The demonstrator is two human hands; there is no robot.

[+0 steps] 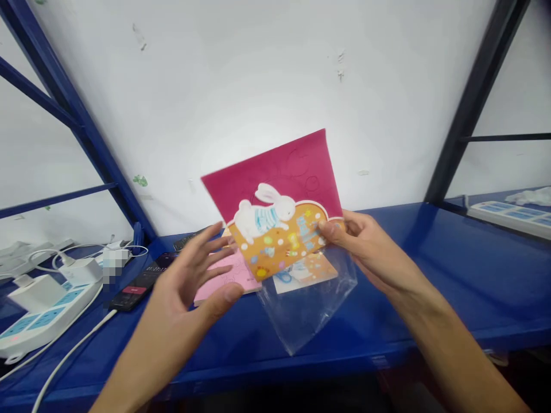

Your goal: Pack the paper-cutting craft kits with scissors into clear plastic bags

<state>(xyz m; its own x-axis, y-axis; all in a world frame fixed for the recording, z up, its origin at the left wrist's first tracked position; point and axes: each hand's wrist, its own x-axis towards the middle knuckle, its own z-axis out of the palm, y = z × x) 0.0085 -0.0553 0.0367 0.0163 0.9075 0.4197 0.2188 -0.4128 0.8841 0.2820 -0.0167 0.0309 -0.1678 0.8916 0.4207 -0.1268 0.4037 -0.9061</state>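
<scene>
My right hand (365,246) pinches the right edge of a magenta card (279,189) that carries an orange panel with a white rabbit, holding it tilted above the blue shelf (430,269). A clear plastic sleeve (307,304) hangs from under the card, in the same grip. My left hand (193,275) hovers just left of the card with fingers spread, holding nothing. Under the card lie a pale pink sheet (228,275) and another printed card (305,271) flat on the shelf.
A black phone (140,284) lies left of the pink sheet. White power strips (47,312) with chargers and white cables fill the left end. Another power strip (512,215) sits far right. Blue and black rack posts stand against the white wall.
</scene>
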